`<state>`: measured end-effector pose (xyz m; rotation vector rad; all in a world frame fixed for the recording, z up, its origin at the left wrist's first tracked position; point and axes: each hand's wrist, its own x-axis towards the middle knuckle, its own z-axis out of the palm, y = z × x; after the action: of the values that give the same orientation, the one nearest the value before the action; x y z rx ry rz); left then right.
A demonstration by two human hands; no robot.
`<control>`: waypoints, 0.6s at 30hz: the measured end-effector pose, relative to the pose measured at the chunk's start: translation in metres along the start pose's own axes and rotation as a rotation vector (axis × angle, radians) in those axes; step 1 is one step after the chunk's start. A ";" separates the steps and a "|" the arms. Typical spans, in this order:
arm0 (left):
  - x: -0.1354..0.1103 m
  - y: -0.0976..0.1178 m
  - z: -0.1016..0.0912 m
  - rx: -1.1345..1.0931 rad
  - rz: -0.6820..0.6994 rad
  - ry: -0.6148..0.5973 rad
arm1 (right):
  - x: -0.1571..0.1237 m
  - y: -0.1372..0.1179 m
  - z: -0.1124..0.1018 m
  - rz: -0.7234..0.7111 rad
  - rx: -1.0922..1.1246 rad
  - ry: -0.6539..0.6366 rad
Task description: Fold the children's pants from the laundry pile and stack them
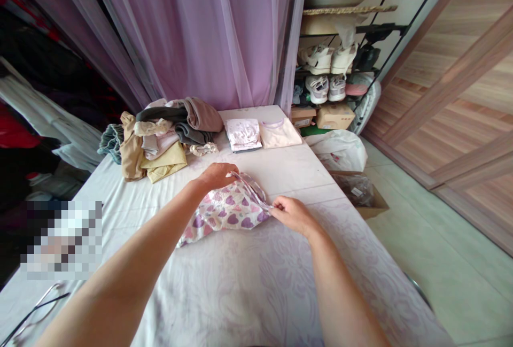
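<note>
A white cloth garment with purple and pink hearts point(228, 209) lies on the covered table point(276, 277), its kind not clear. My left hand point(218, 175) pinches its edge at the upper left. At the right end, my right hand point(292, 213) grips the same edge between thumb and fingers, so the band runs taut between both hands. Beyond the hands sit a folded white patterned garment point(243, 132) and a folded cream shirt point(281, 133), side by side.
A heap of mixed clothes point(160, 133) covers the far left corner, with a cream scrunchie point(203, 148) beside it. Eyeglasses point(36, 309) lie at the near left. Right of the table stand a shoe rack point(377, 31), a white plastic bag point(340, 150) and an open cardboard box point(374, 205).
</note>
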<state>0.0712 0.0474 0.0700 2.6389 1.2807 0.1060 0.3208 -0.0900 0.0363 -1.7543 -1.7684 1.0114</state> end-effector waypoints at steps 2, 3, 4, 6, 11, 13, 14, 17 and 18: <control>0.003 0.003 0.001 -0.005 0.014 -0.013 | 0.000 -0.001 -0.001 0.000 0.000 -0.002; 0.004 0.005 0.001 0.006 0.023 -0.024 | 0.000 -0.001 -0.001 0.000 -0.002 -0.008; 0.005 0.006 0.001 0.027 0.029 -0.039 | -0.001 -0.001 -0.002 0.002 -0.002 -0.014; 0.007 0.008 0.001 0.089 0.036 -0.073 | -0.001 -0.002 -0.003 0.009 0.002 -0.027; 0.007 0.009 0.003 0.122 0.071 -0.084 | 0.000 0.000 -0.004 0.003 0.005 -0.041; 0.007 0.009 0.005 0.095 0.103 -0.084 | 0.000 0.001 -0.003 0.000 0.011 -0.039; 0.007 0.009 0.006 0.085 0.118 -0.076 | 0.001 0.001 -0.003 -0.001 0.020 -0.037; 0.010 0.012 0.009 0.066 0.155 -0.046 | 0.001 0.001 -0.003 -0.015 0.049 -0.033; 0.012 0.013 0.010 0.053 0.160 -0.027 | 0.000 0.001 -0.003 -0.017 0.055 -0.035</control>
<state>0.0900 0.0471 0.0626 2.7753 1.0765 0.0613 0.3242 -0.0890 0.0374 -1.6955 -1.7573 1.0797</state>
